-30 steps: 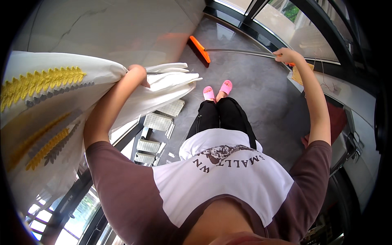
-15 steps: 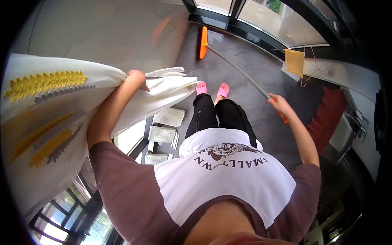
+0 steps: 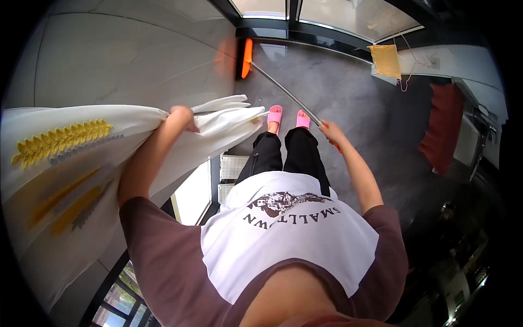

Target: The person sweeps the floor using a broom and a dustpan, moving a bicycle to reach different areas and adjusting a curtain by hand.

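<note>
My left hand is closed round a gathered bunch of white sheer curtain with yellow and grey leaf embroidery; the loose end of the cloth sticks out past my fist. My right hand grips the orange handle end of a long broom. Its grey metal pole slants away from me to the far left. The orange broom head, with dark bristles, stands on the grey floor against the foot of the tiled wall. Both my feet, in pink slippers, are between the curtain and the pole.
A pale tiled wall rises on the left, and dark-framed glass runs along the far side. White perforated racks stand by my left leg. At the right are a yellow cloth hanging with a pink hanger and a dark red cloth.
The broom head has shifted left to the wall's foot. My right hand has swung left toward my legs, still on the handle. My left hand keeps its hold on the curtain.
</note>
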`<state>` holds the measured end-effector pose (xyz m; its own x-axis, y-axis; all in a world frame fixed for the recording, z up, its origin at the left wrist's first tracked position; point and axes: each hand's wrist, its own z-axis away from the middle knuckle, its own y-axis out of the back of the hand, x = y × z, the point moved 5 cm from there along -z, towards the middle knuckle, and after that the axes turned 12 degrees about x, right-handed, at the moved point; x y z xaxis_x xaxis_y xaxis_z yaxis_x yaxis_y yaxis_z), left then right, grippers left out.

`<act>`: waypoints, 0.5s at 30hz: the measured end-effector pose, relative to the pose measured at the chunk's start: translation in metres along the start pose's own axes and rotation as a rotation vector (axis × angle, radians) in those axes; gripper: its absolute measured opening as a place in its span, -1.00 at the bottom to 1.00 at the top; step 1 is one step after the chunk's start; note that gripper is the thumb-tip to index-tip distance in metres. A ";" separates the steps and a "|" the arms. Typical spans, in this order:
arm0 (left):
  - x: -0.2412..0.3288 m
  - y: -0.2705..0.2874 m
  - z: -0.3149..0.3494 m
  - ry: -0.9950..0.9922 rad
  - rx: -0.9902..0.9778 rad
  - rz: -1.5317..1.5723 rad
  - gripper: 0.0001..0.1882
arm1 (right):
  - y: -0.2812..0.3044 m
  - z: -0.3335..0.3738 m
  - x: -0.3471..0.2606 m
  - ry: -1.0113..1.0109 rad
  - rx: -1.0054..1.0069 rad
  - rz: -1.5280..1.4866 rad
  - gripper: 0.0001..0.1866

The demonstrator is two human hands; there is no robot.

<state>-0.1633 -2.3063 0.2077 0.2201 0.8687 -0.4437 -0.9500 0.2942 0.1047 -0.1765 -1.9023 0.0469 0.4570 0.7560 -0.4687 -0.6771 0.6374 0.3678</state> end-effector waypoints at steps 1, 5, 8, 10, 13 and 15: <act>-0.001 0.002 0.001 -0.012 0.020 -0.015 -0.28 | -0.003 0.001 0.008 -0.007 0.008 -0.009 -0.58; -0.001 0.004 -0.005 -0.055 0.073 -0.085 -0.30 | -0.003 0.013 0.039 -0.125 0.051 -0.229 -0.56; -0.004 0.002 -0.010 -0.060 0.050 -0.089 -0.37 | 0.006 0.035 0.054 -0.152 0.086 -0.222 -0.56; -0.005 0.006 -0.012 -0.032 0.048 -0.067 -0.42 | 0.010 0.056 0.076 -0.135 0.125 -0.235 -0.57; -0.016 -0.002 -0.032 -0.028 0.102 -0.042 -0.52 | 0.019 0.104 0.095 -0.270 0.150 -0.320 -0.59; -0.015 0.007 -0.027 -0.081 0.166 -0.073 -0.66 | 0.017 0.130 0.118 -0.330 0.178 -0.355 -0.60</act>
<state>-0.1798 -2.3283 0.1911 0.3102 0.8699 -0.3835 -0.8828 0.4133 0.2233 -0.0589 -1.7829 0.1024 0.8176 0.4774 -0.3220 -0.3518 0.8568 0.3770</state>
